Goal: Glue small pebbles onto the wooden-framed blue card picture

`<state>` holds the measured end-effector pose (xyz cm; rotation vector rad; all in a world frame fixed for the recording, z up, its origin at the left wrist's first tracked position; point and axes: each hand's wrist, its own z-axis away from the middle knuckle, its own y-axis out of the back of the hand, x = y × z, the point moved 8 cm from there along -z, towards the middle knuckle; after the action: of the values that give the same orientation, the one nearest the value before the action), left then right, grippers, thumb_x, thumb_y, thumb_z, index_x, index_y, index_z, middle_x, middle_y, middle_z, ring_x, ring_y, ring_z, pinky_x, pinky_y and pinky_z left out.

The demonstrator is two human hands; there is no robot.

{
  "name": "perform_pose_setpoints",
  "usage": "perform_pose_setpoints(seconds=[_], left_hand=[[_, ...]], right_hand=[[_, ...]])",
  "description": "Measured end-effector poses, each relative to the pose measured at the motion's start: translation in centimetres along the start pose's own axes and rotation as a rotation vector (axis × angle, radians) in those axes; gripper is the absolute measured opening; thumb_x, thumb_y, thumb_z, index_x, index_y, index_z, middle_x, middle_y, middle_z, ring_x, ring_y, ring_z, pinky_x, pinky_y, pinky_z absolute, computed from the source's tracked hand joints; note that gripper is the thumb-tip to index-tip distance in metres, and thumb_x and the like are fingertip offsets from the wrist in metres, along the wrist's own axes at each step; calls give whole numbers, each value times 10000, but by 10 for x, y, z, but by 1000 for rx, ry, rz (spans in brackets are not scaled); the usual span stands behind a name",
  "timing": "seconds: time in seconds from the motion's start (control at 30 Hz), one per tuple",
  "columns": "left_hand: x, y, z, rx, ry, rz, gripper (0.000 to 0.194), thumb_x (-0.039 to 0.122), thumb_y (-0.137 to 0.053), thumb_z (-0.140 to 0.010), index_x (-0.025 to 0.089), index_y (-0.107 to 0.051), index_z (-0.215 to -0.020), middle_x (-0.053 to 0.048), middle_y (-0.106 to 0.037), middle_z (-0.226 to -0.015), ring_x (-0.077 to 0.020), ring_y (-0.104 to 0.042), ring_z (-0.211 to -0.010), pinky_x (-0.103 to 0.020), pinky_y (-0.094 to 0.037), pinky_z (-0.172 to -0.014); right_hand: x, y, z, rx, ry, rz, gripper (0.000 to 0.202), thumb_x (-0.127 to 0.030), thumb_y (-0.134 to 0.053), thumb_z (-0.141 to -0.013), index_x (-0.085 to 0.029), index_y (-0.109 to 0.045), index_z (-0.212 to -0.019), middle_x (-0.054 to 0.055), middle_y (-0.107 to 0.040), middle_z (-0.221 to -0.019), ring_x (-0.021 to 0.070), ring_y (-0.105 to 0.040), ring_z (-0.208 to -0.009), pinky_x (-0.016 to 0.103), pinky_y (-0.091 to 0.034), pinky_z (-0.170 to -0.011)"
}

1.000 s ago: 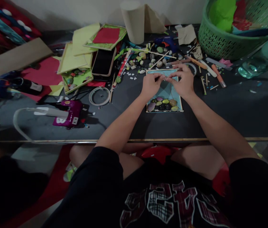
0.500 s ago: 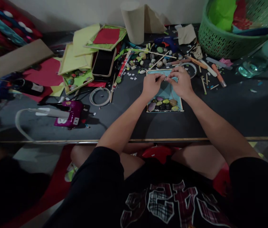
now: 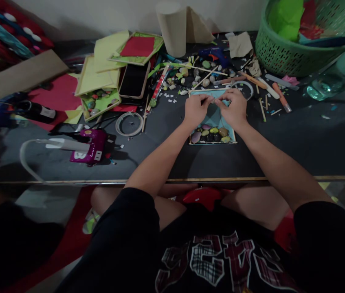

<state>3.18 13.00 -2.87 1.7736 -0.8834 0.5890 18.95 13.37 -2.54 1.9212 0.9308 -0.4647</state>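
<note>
My left hand and my right hand meet over a light-blue framed panel. Thumbs and forefingers are pinched almost tip to tip, and whatever lies between them is too small to name. Along the panel's near edge sit several painted pebbles, in purple, yellow-green, brown and black. A thin line, perhaps a thread, runs down the blue surface below my right hand. Part of the panel's far side is hidden by my fingers.
Behind the panel lie scattered pebbles, sticks and paper scraps. Felt pens, a bottle and a green basket are on the right. Leftward are a tape roll, a purple power socket, a phone and stacked yellow frames.
My right hand's fingers have shifted slightly, with the pinched fingertips of both hands still close together. Everything on the table stays where it was.
</note>
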Motion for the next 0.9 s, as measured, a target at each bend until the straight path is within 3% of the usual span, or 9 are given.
perform_pose_setpoints(seconds=[0.23, 0.43, 0.57, 0.9], left_hand=[[13, -7, 5, -81, -63, 52, 257, 282, -558, -950, 184, -739, -796, -26, -751, -779, -152, -644, -731, -273, -439, -691], [4, -1, 3, 8, 54, 120, 212, 291, -603, -939, 185, -764, -851, -21, -770, -807, -151, -659, -746, -269, -456, -696], [1, 2, 3, 32, 97, 160, 191, 280, -616, -937, 177, -774, -908, -31, -783, -830, -151, -679, -759, -267, -473, -699], [1, -3, -2, -82, 16, 293, 180, 314, -659, -897, 188, -764, -972, -51, -785, -939, -138, -679, -790, -258, -502, -739]], right_hand=[[20, 11, -10, 78, -32, -42, 519, -730, -705, -725, -219, -749, -807, 78, -706, -937, 240, -664, -916, 426, -548, -884], [3, 5, -7, 11, 14, -208, 664, -826, -444, -833, -231, -735, -876, 71, -725, -894, 191, -655, -776, 363, -555, -739], [-10, -1, -5, -103, 5, -282, 634, -822, -598, -735, -240, -762, -927, 32, -757, -860, 154, -649, -669, 297, -507, -597], [3, 4, -9, -24, -23, -401, 614, -786, -711, -646, -217, -797, -860, 52, -778, -839, 158, -659, -650, 318, -522, -624]])
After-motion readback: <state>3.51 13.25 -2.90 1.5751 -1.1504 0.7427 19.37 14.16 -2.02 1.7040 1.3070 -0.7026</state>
